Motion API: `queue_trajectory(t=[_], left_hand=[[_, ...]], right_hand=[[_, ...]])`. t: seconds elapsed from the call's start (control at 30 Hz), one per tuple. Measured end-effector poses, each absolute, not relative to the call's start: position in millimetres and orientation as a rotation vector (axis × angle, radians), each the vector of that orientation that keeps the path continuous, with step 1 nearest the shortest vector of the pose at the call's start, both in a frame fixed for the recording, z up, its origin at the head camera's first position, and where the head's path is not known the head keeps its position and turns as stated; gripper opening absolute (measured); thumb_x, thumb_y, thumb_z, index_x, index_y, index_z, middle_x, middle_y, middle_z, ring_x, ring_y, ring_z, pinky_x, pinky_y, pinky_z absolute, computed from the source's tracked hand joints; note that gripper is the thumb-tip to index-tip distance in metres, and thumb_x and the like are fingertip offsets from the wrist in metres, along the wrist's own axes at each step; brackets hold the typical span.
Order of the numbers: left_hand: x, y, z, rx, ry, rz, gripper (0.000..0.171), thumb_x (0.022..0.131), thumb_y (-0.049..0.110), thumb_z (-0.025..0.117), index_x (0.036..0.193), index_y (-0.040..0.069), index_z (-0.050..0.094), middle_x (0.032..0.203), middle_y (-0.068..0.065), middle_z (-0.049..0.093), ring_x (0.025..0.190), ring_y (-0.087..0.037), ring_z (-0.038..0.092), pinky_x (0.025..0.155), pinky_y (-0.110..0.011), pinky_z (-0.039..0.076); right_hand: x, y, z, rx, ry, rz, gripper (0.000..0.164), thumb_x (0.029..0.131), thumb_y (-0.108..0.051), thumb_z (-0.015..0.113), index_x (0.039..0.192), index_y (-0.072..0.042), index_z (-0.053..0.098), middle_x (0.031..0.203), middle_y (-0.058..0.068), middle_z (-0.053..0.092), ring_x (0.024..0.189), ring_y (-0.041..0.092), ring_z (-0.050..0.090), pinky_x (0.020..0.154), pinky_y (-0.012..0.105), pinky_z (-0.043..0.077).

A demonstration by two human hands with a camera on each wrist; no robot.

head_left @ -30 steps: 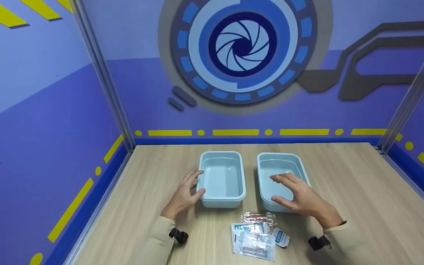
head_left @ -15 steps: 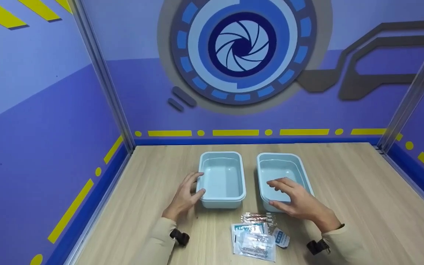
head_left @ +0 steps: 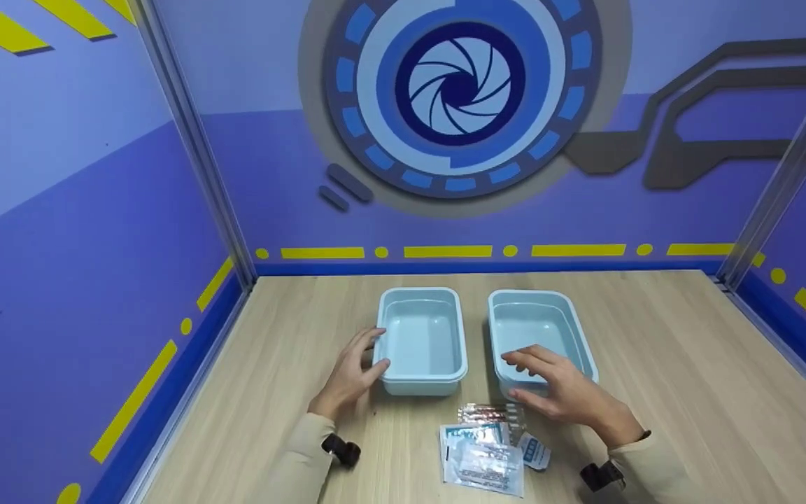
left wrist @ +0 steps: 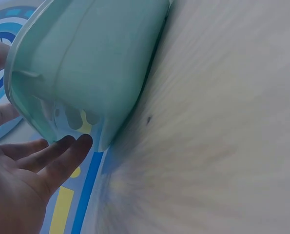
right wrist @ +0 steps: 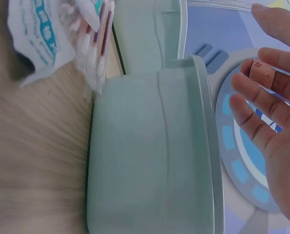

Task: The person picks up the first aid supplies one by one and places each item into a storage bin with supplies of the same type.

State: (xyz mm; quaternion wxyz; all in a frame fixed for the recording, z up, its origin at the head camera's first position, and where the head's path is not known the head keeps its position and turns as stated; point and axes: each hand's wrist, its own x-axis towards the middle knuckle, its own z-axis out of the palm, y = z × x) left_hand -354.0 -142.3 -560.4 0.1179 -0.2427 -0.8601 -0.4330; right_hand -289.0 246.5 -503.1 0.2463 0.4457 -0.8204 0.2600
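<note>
Two pale blue plastic bins stand side by side, with bare floors showing: the left bin [head_left: 425,343] and the right bin [head_left: 532,322]. My left hand [head_left: 348,376] rests at the left bin's outer side, fingertips and thumb at its rim. In the left wrist view its loosely extended fingers [left wrist: 67,158] lie along the wall. Over the near end of the right bin is my right hand [head_left: 567,393], with nothing in its relaxed fingers. A small orange bandage [right wrist: 261,74] wraps one finger in the right wrist view.
In front of the bins lie flat printed packets [head_left: 483,465], a clear pack of swabs [head_left: 485,413] and a small white-and-blue packet [head_left: 534,451]. All are on a wooden table [head_left: 690,378], with a patterned blue wall [head_left: 291,175] behind and panels at both sides.
My right hand has drawn slightly toward the near side and left, from over the right bin's middle to its near rim. The left hand and the packets have stayed put.
</note>
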Motion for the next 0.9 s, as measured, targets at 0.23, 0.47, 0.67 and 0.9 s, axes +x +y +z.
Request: queue_trajectory(t=[0.23, 0.47, 0.67, 0.9], left_hand=[[-355, -142, -559, -0.739, -2.543, -1.327, 0.057, 0.094, 0.023, 0.060, 0.145, 0.006, 0.042, 0.149, -0.017, 0.041, 0.135, -0.035, 0.045, 0.106, -0.050, 0.043], [-355, -141, -561, -0.715, -2.564, -1.345, 0.059, 0.094, 0.022, 0.061, 0.147, 0.008, 0.040, 0.152, -0.017, 0.039, 0.139, -0.035, 0.040, 0.109, -0.052, 0.039], [-350, -142, -567, -0.730, -2.588, -1.329, 0.064, 0.094, 0.025, 0.059, 0.151, 0.007, 0.035, 0.155, -0.021, 0.033, 0.144, -0.038, 0.030, 0.114, -0.057, 0.029], [-354, -143, -560, -0.738, -2.566, -1.330, 0.065, 0.094, 0.022, 0.060, 0.151, 0.006, 0.034, 0.156, -0.018, 0.033, 0.145, -0.037, 0.027, 0.117, -0.056, 0.024]], right_hand=[[-288, 245, -507, 1.259, -2.205, 0.702, 0.053, 0.080, -0.018, 0.080, 0.128, -0.006, 0.061, 0.114, 0.004, 0.064, 0.091, 0.014, 0.064, 0.074, 0.028, 0.057], [-285, 244, -516, 1.260, -2.189, 0.710, 0.049, 0.079, -0.018, 0.081, 0.123, -0.005, 0.064, 0.114, 0.002, 0.063, 0.090, 0.016, 0.065, 0.078, 0.022, 0.055], [-276, 244, -523, 1.269, -2.224, 0.734, 0.051, 0.080, -0.017, 0.080, 0.127, -0.012, 0.062, 0.114, 0.003, 0.063, 0.088, 0.018, 0.067, 0.076, 0.023, 0.056], [-277, 240, -516, 1.303, -2.180, 0.723, 0.054, 0.079, -0.014, 0.080, 0.129, -0.012, 0.061, 0.111, 0.004, 0.064, 0.086, 0.009, 0.064, 0.074, 0.018, 0.054]])
